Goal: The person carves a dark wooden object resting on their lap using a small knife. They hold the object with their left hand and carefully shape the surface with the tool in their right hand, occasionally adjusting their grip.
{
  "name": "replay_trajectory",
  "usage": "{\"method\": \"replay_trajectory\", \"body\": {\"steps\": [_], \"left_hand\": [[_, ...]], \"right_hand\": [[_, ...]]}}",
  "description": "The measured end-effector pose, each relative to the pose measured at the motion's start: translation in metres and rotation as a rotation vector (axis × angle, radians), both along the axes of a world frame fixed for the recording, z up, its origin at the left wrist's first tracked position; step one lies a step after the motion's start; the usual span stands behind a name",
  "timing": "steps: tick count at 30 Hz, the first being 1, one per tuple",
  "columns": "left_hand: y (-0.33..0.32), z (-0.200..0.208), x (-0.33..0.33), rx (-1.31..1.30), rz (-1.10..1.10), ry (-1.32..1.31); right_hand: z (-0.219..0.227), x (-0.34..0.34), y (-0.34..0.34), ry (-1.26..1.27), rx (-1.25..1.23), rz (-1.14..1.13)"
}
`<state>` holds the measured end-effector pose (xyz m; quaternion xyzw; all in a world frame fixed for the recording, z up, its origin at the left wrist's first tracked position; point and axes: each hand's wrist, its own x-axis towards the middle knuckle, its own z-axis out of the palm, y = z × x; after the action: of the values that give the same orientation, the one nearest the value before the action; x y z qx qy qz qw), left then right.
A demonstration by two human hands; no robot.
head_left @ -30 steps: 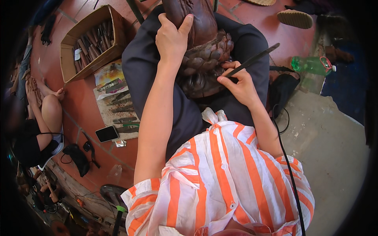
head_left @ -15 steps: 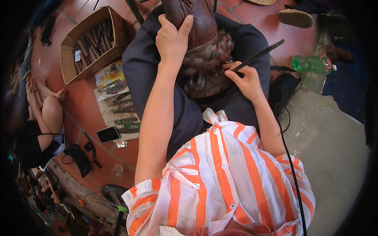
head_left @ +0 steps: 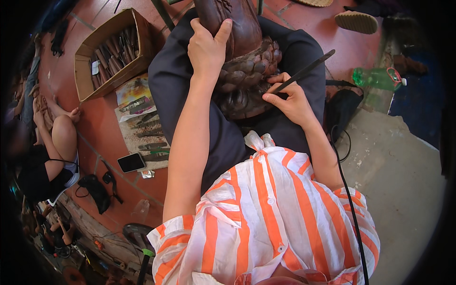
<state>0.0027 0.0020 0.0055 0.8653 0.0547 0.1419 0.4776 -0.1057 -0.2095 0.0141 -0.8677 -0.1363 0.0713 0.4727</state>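
Observation:
A dark brown carved wooden figure (head_left: 244, 40) lies between my knees, its smooth part pointing away and its knobbly, scale-like base toward me. My left hand (head_left: 208, 45) is wrapped round the smooth part, thumb on top. With my right hand (head_left: 290, 100) I pinch a slim, flat, dark tool (head_left: 309, 68) that looks like a file. Its long end sticks up and to the right. The working end is hidden by my fingers, close against the rounded lobes at the right side of the base.
A cardboard box (head_left: 83, 71) of wooden-handled tools stands at left. More slim tools (head_left: 149, 130) lie on a mat beside a phone (head_left: 131, 162). Another person's bare legs (head_left: 64, 133) are at far left. A green bottle (head_left: 375, 78) lies at right; a black cable (head_left: 354, 209) crosses my right side.
My right hand has shifted a little to the left along the base, and the file has moved with it. My left hand keeps its hold in the same place.

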Motion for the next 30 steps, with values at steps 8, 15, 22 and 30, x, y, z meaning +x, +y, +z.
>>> {"method": "replay_trajectory", "body": {"steps": [8, 15, 22, 30], "left_hand": [[-0.001, -0.001, 0.0, -0.002, 0.006, 0.012], [-0.001, -0.001, 0.0, 0.008, 0.003, 0.013], [-0.001, 0.001, 0.001, -0.007, -0.005, 0.004], [0.001, -0.001, 0.0, -0.022, -0.004, 0.018]], "right_hand": [[-0.003, 0.005, -0.006, 0.163, 0.235, -0.082], [-0.005, 0.01, -0.006, 0.209, 0.246, -0.147], [-0.006, 0.002, 0.001, 0.04, 0.106, -0.079], [-0.001, -0.002, 0.005, 0.028, 0.077, -0.09]]}}
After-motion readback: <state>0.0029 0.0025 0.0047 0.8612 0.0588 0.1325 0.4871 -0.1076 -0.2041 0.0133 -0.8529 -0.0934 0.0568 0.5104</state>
